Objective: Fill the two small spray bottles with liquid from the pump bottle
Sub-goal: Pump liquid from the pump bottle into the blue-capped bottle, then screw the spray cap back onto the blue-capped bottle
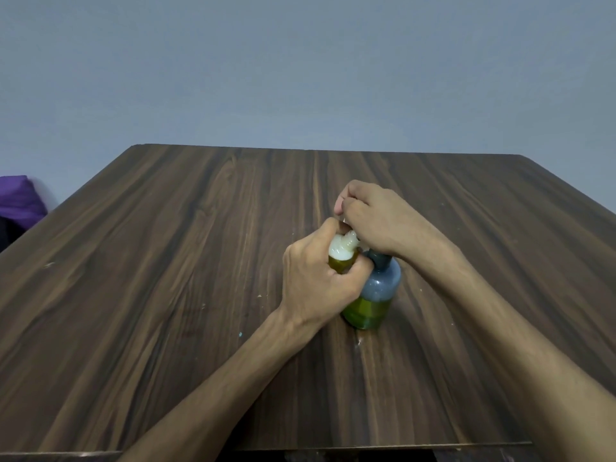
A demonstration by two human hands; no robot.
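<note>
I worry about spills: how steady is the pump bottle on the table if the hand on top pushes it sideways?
The pump bottle looks fairly steady: green liquid fills only its lower part, so the weight probably sits low. It is taller than wide, though, and the right hand presses high up, so a sideways shove could tip it. Its smooth plastic base may slide on the table.

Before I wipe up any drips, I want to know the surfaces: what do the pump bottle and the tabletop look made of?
Pump bottle: seemingly translucent plastic with a smooth sheen; green liquid shows through its lower part. Tabletop: probably wood-grain laminate over board, dark brown and matt, its streaks even and print-like, with a few pale specks.
</note>
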